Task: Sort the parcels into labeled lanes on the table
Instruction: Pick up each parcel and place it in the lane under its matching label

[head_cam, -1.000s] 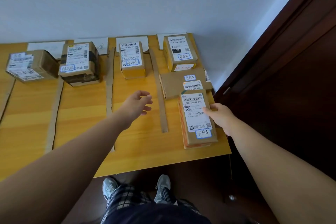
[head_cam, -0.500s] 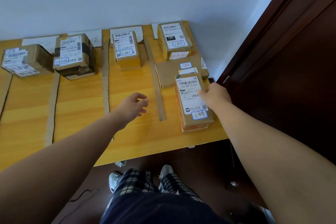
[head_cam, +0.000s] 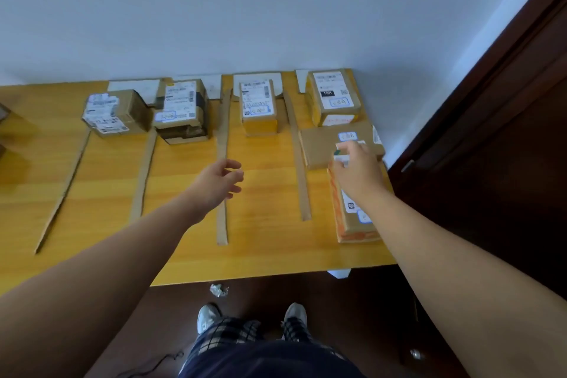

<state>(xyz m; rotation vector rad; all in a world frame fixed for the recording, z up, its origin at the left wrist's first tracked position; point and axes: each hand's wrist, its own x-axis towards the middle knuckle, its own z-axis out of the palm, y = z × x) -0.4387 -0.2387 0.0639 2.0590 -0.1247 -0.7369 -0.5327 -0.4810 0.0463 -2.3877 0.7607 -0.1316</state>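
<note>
Touching parcel [head_cam: 352, 225] by table [head_cam: 260, 242] edge, right hand [head_cam: 359, 176]

Right hand [head_cam: 357, 175] lies on the far end of the orange-edged parcel [head_cam: 352, 221], fingertips at its far edge; grip unclear. Flat parcel [head_cam: 319, 147] touches that far edge, and the boxy parcel [head_cam: 334, 101] sits beyond it. Cardboard strip [head_cam: 301, 169] just left of the orange-edged parcel. Left hand [head_cam: 219, 182] farther left, over the table [head_cam: 260, 242], fingers loosely curled, empty.

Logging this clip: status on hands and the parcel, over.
Left hand open, hovering over table. Right hand on near parcel, rightmost lane; grip unclear. Flat parcel directly behind it.
</note>
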